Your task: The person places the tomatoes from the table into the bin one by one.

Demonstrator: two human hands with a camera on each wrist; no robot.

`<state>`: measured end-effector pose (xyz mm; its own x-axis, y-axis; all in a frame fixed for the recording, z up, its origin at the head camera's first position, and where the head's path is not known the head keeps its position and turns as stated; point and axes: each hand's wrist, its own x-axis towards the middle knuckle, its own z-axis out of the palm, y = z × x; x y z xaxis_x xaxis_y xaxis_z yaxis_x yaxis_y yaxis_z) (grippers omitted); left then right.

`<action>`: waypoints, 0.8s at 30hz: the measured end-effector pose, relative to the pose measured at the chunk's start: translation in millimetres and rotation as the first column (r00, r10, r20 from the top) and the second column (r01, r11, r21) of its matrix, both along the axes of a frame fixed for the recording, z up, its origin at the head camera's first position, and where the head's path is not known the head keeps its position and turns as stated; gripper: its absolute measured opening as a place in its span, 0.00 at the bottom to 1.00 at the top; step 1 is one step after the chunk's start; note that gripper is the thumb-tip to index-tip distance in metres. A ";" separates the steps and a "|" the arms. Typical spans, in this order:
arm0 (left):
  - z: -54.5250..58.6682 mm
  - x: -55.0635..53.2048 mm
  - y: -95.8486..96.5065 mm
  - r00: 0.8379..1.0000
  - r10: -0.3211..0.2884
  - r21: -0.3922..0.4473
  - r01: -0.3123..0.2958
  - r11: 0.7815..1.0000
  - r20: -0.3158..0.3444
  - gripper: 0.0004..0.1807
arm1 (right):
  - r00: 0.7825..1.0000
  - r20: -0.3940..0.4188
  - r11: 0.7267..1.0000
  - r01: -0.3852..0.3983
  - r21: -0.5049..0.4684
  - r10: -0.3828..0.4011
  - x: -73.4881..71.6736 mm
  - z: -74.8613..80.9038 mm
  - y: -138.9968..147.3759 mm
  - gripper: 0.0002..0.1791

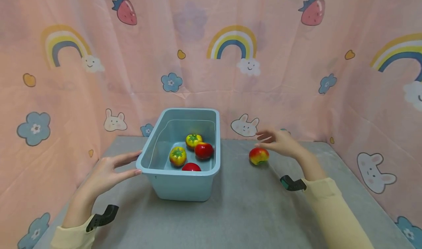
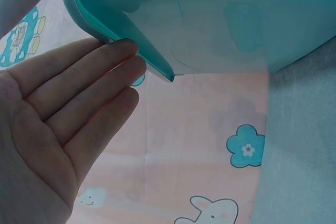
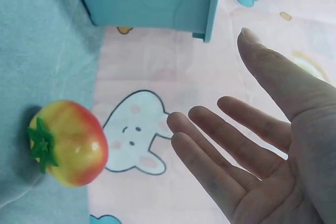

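Observation:
A blue-grey plastic bin stands on the table with several toy tomatoes inside, among them a red tomato and a yellow-red tomato with a green leafy top. My left hand touches the bin's left rim, its fingers nearly straight in the left wrist view. On the table to the right of the bin lies another red-and-yellow tomato, its green top turned sideways. Just above and beside that tomato hovers my right hand, fingers spread and relaxed, apart from it in the right wrist view.
A pink curtain printed with rainbows, rabbits and flowers hangs behind and along both sides of the grey table. Black wrist mounts show on the left sleeve and the right sleeve.

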<state>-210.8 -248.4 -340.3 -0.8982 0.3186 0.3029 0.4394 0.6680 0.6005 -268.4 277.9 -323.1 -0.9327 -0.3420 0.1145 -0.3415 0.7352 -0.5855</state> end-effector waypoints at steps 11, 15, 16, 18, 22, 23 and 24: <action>-0.8 0.1 -0.3 1.000 0.001 -0.007 -0.001 1.000 -0.021 0.32 | 0.998 -0.019 0.996 0.066 0.060 -0.065 -4.5 -21.7 12.7 0.31; -0.9 0.1 0.1 1.000 0.002 -0.007 -0.002 1.000 -0.026 0.32 | 0.996 -0.008 0.994 0.094 0.058 -0.094 -7.1 -30.2 16.2 0.31; -0.9 0.0 0.1 1.000 0.003 -0.007 -0.003 1.000 -0.026 0.32 | 0.995 -0.004 0.993 0.102 0.057 -0.102 -7.6 -32.3 16.9 0.31; -0.8 -0.1 0.4 1.000 0.003 -0.001 -0.003 1.000 -0.022 0.32 | 0.993 0.004 0.992 0.116 0.051 -0.116 -9.1 -36.6 18.5 0.32; -0.9 -0.1 0.7 1.000 0.001 0.004 -0.001 1.000 -0.010 0.33 | 0.990 0.017 0.990 0.140 0.035 -0.141 -11.9 -45.4 21.9 0.31; -0.9 -0.1 0.7 1.000 0.001 0.005 -0.001 1.000 -0.009 0.32 | 0.989 0.016 0.989 0.145 0.032 -0.145 -12.7 -47.7 22.7 0.31; -1.0 0.0 0.6 1.000 0.002 0.004 -0.002 1.000 -0.011 0.32 | 0.988 0.015 0.988 0.152 0.027 -0.152 -13.4 -49.8 23.3 0.30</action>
<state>-210.9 -247.8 -341.3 -0.8955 0.3156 0.3137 0.4445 0.6666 0.5984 -281.9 301.2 -372.9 -0.9758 -0.1986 0.0916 -0.2149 0.7929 -0.5702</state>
